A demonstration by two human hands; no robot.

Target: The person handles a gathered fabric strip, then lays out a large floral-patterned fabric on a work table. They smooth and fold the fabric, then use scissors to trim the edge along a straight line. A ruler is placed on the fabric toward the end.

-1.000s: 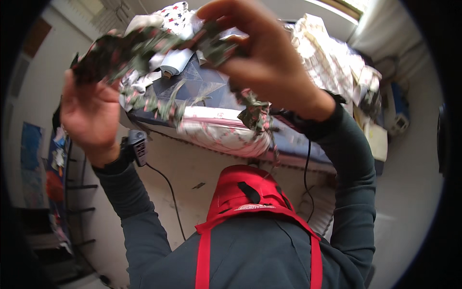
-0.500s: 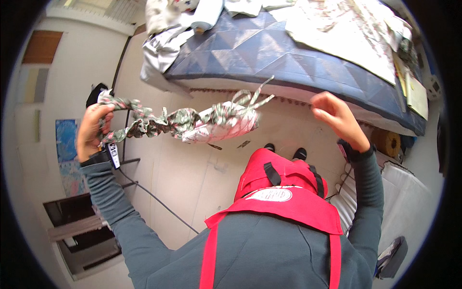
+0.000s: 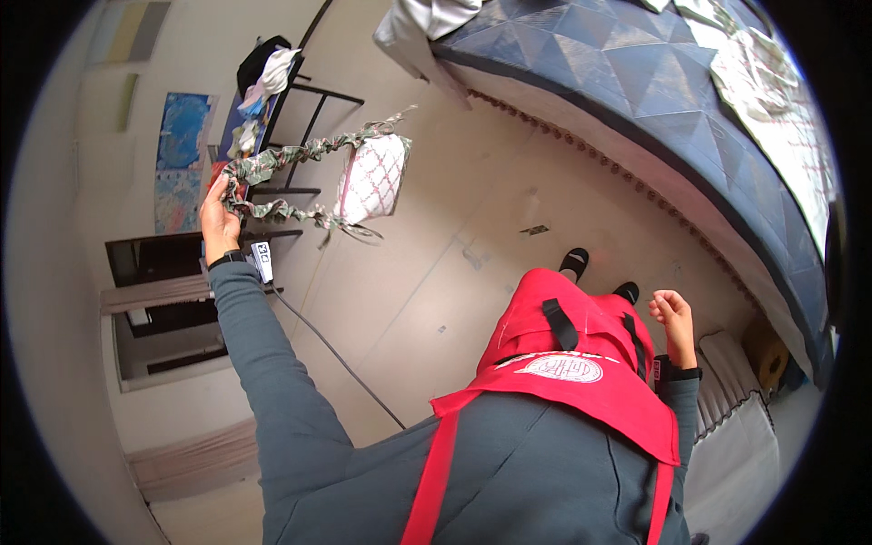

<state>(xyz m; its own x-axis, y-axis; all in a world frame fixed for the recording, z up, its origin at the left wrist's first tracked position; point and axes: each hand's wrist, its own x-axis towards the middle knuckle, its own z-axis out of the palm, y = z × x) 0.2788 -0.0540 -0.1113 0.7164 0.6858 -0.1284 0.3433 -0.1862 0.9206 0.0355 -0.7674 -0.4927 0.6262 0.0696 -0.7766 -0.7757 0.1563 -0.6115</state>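
Note:
My left hand (image 3: 218, 222), stretched out to the left, is closed around the ruffled dark green floral straps (image 3: 272, 163) of a small bag. The bag's white quilted body (image 3: 374, 177), with a pink lattice pattern, hangs out to the right of the hand, above the floor. Tied fabric ends stick out where the straps join the bag. My right hand (image 3: 672, 320) is in the air beside my red apron (image 3: 581, 318). Its fingers are loosely curled and apart, with nothing visible in them.
A dark-framed rack (image 3: 313, 127) with cloth items stands behind the bag. At upper right is a table with a blue geometric cover (image 3: 627, 73) and fabric on it. A cable (image 3: 336, 345) runs near my left arm. A brown roll (image 3: 767, 356) sits at the right.
My view has turned left. My left hand has carried the bag out toward the rack, and the bag's lattice side now shows. My right hand has dropped from the table edge to beside the apron.

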